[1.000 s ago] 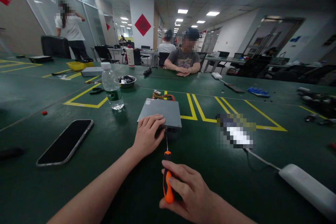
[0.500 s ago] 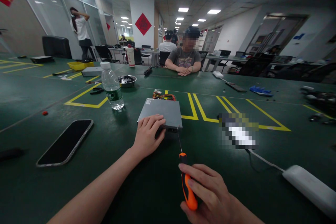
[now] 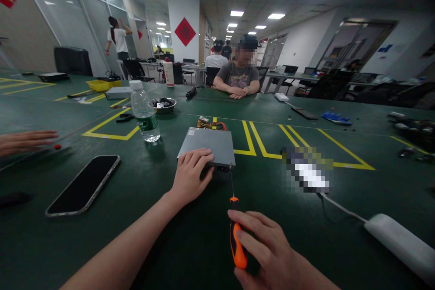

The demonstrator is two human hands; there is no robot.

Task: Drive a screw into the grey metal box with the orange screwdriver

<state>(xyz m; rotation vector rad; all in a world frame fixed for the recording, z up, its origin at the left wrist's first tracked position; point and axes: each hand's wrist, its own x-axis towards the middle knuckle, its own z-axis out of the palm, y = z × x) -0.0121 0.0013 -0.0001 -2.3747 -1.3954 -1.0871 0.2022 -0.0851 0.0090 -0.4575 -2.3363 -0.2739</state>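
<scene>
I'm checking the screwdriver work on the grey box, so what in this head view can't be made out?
- Screwdriver tip: too small and dark at the grey box's near face; whether it sits on a screw is unclear.
- Near face of the box: partly covered by the left hand.
- Right hand: cut off by the bottom edge.
- Object right of the box: pixelated.

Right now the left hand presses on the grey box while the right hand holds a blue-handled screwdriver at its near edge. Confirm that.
Not quite: the screwdriver handle is orange, not blue, as the head view shows. The left hand does rest on the grey box, and the right hand holds the screwdriver at its near edge.
</scene>
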